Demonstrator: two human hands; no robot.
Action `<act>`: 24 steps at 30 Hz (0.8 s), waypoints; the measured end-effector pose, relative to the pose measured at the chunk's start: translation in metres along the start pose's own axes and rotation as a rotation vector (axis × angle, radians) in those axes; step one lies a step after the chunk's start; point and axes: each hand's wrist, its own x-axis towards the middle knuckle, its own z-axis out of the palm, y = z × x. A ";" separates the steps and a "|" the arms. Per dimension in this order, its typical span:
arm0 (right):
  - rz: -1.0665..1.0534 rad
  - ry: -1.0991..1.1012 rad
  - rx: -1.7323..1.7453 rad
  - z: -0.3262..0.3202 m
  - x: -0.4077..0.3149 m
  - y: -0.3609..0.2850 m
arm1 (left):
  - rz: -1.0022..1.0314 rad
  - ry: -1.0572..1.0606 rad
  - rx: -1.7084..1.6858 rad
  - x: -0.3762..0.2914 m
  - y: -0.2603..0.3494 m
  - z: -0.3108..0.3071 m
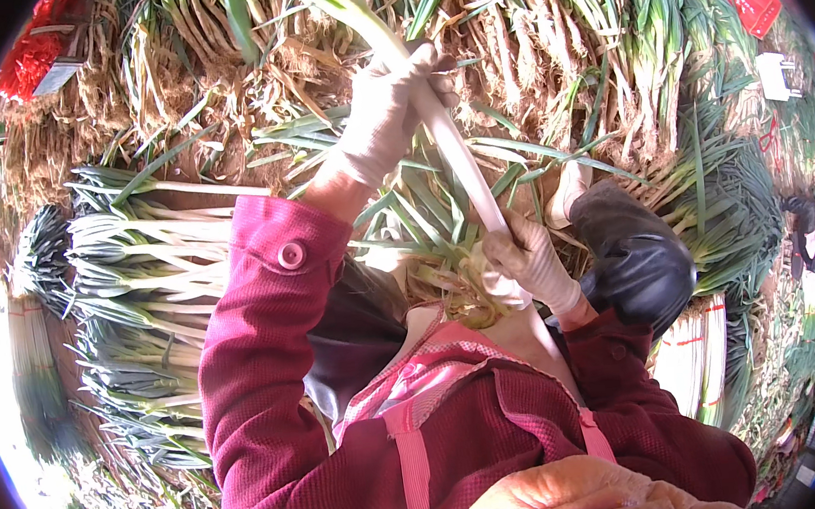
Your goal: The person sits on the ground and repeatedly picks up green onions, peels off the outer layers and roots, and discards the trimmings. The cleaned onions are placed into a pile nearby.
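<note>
My left hand [394, 106], in a pale knit glove, is closed around the upper white shank of a long Welsh onion [458, 152]. The stalk runs slantwise, its green leaves passing out at the top of the view. Lower down, my right hand [533, 258], gloved too, grips the same stalk near its bottom end. Around that end, by my right fingers, is loose pale outer skin [501, 286]. Stripped yellowish skins and leaves [446, 284] are heaped between my knees, below the stalk. The root end is partly hidden.
Welsh onions with white shanks [180, 234] lie in a row at left. Unpeeled, rooted onions [506, 49] line the far side. Tied bundles stand left [31, 353] and right [694, 360]. Red strands [31, 69], a white stool [774, 75] and a red bag [753, 4] lie farther out.
</note>
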 end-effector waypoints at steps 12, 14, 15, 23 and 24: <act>0.062 -0.295 0.617 -0.012 -0.009 -0.016 | -0.095 -0.135 0.354 0.003 0.022 -0.010; 0.085 -0.184 0.429 -0.010 -0.007 -0.017 | -0.099 -0.025 0.462 0.002 0.019 -0.010; 0.096 -0.140 0.328 -0.009 -0.007 -0.018 | -0.079 -0.001 0.499 0.001 0.018 -0.009; 0.145 0.019 0.428 -0.002 0.002 -0.020 | 0.018 -0.074 0.053 0.007 0.030 -0.018; 0.179 0.018 0.476 -0.003 0.002 -0.018 | 0.070 -0.173 0.058 0.012 0.035 -0.024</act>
